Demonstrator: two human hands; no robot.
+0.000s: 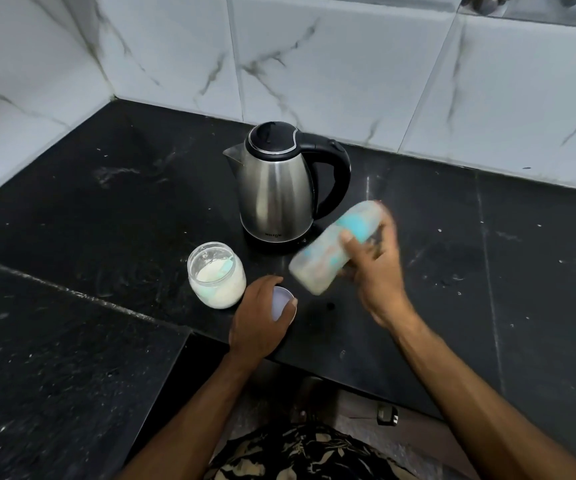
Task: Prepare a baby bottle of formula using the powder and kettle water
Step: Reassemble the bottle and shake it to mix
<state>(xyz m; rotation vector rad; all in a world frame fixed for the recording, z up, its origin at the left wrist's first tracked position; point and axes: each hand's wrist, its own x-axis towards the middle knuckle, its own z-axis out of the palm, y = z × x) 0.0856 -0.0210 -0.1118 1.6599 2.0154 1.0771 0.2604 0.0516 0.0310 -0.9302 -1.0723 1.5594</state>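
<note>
My right hand (374, 271) grips a baby bottle (328, 249) with turquoise markings, tilted and blurred by motion, held above the black counter just right of the kettle. A steel kettle (274, 188) with a black lid and handle stands on its base at the middle of the counter. An open glass jar (216, 276) of white powder, with a pale scoop inside, stands in front of the kettle to its left. Beside the jar, my left hand (258, 317) rests on the counter and holds a pale round lid (282, 303).
The black stone counter (106, 202) runs along a white marble-tiled wall (314, 64) with a corner at the left. Its front edge steps back near my body, where the floor shows below.
</note>
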